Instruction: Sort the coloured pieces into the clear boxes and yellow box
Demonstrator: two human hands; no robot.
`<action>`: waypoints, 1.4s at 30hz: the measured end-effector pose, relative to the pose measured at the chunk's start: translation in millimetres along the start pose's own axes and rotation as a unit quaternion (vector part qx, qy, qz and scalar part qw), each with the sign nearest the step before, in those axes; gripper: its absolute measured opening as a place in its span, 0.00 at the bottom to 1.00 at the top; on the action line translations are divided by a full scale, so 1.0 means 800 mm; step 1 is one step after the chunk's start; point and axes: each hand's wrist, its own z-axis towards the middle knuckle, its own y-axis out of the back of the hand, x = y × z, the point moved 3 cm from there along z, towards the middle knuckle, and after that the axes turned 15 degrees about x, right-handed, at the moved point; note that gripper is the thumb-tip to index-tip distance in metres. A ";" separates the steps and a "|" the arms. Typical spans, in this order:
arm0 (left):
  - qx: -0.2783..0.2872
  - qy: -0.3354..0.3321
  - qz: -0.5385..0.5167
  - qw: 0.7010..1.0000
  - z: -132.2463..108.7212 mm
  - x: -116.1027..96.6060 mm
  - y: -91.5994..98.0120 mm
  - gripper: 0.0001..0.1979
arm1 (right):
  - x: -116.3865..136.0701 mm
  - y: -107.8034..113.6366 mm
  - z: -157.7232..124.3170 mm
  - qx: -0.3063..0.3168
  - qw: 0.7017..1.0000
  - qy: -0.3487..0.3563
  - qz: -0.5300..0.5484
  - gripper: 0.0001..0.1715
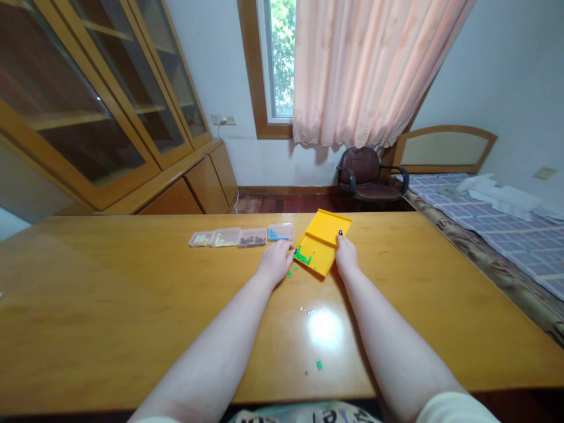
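Note:
A yellow plastic tray [333, 225], divided into two sections, is held tilted over the table. Its right edge is gripped by my right hand [346, 254], thumb on top and the other fingers hidden beneath. Small green pieces [303, 256] are gathered in the near section toward its left corner. My left hand [276, 262] is at that corner, fingers curled together beside the green pieces; what is between the fingertips is hidden. A few loose green bits [289, 273] lie on the table just below the left fingertips.
Left of the tray, small clear boxes stand in a row: one with blue pieces [278, 234], one with dark pieces [252, 238], two with pale pieces [226, 238]. A green piece [319, 365] lies near the wooden table's [176, 305] front edge. Beyond stands a chair [363, 170].

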 end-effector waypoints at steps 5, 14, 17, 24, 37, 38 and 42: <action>0.150 -0.145 -0.014 0.978 -0.034 -0.052 0.022 0.11 | 0.005 -0.001 -0.001 -0.011 1.000 0.008 -0.015 0.22; 0.273 -0.395 0.005 0.877 -0.142 -0.097 -0.039 0.08 | -0.007 -0.001 0.004 0.003 1.000 0.004 0.012 0.24; 0.247 -0.360 0.039 0.899 -0.138 -0.087 -0.049 0.08 | -0.007 -0.001 0.005 0.000 1.000 0.004 0.007 0.24; 0.181 -0.191 0.129 0.956 -0.100 -0.060 -0.053 0.09 | -0.011 0.001 0.007 0.000 1.000 -0.006 -0.017 0.26; 0.040 0.012 0.033 0.999 0.007 -0.020 0.020 0.11 | -0.014 0.001 0.008 0.005 1.000 -0.007 0.002 0.24; 0.051 0.034 0.039 0.997 0.002 -0.006 0.017 0.10 | -0.014 0.002 0.009 0.005 1.000 -0.008 0.001 0.24; 0.096 0.028 0.014 0.995 -0.017 0.039 0.007 0.09 | -0.011 0.000 0.008 0.010 1.000 -0.013 0.010 0.23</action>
